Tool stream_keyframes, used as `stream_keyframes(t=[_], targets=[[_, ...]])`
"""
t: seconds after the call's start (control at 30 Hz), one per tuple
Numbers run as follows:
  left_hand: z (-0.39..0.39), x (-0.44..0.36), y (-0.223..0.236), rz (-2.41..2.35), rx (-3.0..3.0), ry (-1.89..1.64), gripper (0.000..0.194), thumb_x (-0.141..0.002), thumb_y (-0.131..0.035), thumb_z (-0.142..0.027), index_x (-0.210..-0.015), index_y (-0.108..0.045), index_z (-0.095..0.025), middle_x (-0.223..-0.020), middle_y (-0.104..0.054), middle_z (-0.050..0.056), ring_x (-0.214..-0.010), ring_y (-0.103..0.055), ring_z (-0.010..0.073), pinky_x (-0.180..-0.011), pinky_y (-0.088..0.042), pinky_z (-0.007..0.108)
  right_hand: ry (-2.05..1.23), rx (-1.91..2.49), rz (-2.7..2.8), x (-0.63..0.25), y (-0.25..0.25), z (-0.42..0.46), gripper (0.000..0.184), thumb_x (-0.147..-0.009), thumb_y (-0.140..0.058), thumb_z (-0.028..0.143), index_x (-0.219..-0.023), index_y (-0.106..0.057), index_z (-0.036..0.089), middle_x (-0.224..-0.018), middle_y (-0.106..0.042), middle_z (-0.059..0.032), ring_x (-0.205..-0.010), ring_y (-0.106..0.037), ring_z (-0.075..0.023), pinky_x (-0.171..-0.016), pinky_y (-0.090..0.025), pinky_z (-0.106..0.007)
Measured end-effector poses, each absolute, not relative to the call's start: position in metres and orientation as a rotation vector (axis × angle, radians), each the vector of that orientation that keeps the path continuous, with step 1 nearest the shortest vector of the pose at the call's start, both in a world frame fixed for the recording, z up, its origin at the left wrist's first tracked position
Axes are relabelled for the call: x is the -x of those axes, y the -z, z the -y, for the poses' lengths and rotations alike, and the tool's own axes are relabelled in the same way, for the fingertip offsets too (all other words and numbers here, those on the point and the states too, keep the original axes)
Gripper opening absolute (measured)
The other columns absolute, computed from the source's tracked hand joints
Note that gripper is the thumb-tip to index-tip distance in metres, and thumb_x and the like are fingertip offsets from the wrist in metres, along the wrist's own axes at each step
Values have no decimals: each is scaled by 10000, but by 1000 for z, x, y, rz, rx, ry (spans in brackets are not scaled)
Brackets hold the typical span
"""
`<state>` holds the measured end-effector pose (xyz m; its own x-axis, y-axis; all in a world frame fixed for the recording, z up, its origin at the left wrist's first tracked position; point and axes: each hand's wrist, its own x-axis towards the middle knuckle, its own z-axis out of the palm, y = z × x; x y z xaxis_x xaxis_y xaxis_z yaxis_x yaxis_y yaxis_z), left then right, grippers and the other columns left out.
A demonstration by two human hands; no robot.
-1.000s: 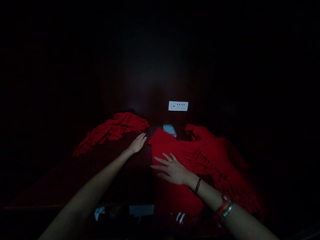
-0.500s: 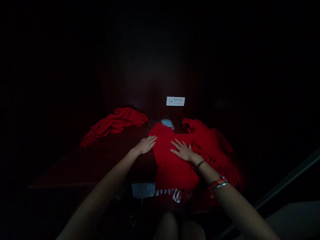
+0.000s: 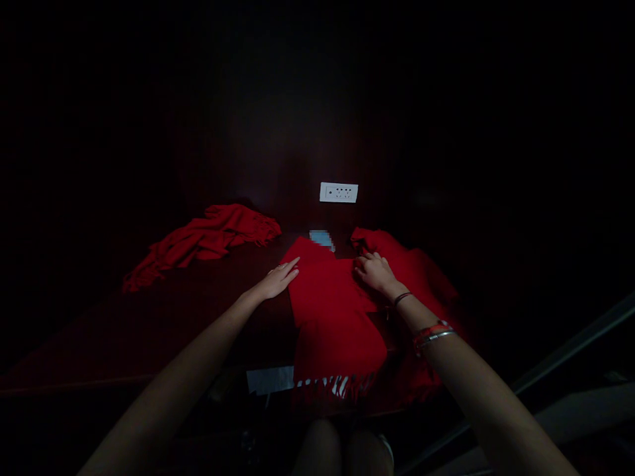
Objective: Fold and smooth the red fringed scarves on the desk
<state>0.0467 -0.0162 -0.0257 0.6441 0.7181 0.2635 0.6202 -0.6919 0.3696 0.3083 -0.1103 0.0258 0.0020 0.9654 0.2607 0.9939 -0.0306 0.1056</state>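
A red fringed scarf [image 3: 322, 297] lies folded on the dark table, its fringed end hanging over the front edge. My left hand [image 3: 280, 279] rests at the scarf's left edge, fingers stretched out. My right hand [image 3: 377, 270] has its fingers curled around cloth at the scarf's upper right; the fingertips are partly hidden. Bracelets circle that wrist. More red cloth [image 3: 421, 271] is bunched to the right of my right hand; whether it belongs to the same scarf I cannot tell.
Another crumpled red scarf [image 3: 213, 235] lies at the back left of the dark table [image 3: 198, 317]. A blurred light-blue item [image 3: 321, 239] sits behind the folded scarf. A white socket panel [image 3: 338, 192] is on the wall. White paper [image 3: 268, 380] shows below the front edge.
My right hand has moved from lying flat and spread on the scarf to curled fingers farther up and right. Fringe beside it has shifted. The view has turned slightly.
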Motion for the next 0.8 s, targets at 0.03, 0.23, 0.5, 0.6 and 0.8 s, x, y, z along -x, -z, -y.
stream_keyframes(t=[0.03,0.23,0.5,0.6,0.8], targets=[[16,-47,26,-1079,-2612,-586,550,-829,-143,-463,-1295,-183,-175,-1258,-384,54,-1146,-338,169,-942,-250,315,419,2139,2137,-309,-26,107,396,-813,-316,370,-1132,-450,177,-1185,-431,-117,-1061,-363,-252,-830,-321,-394],[17,-47,21,-1106,-2547,-590,562,-817,-158,-459,-1293,-202,-161,-1212,-441,44,-1099,-402,167,-922,-285,277,258,2099,2366,-307,-24,78,470,-795,-354,380,-1221,-330,181,-1262,-362,-104,-1177,-237,-263,-897,-152,-555],[13,-46,23,-1131,-2563,-566,586,-802,-164,-480,-1281,-240,-151,-1179,-475,38,-1080,-424,161,-916,-296,254,236,2162,2502,-331,-57,76,272,-790,-400,278,-933,-575,126,-942,-593,-125,-851,-543,-187,-719,-380,-253],[11,-46,26,-1089,-2612,-560,593,-800,-176,-478,-1279,-240,-134,-1186,-467,56,-1092,-410,169,-914,-293,265,238,2146,2538,-344,-85,83,243,-778,-429,278,-911,-584,147,-890,-609,-70,-787,-549,-156,-653,-377,-214],[11,-45,28,-1067,-2688,-523,601,-794,-236,-494,-1292,-201,-159,-1221,-428,66,-1127,-361,198,-921,-274,329,272,2280,2524,-348,-89,85,251,-730,-500,298,-895,-596,136,-881,-597,-91,-784,-537,-189,-658,-374,-254]])
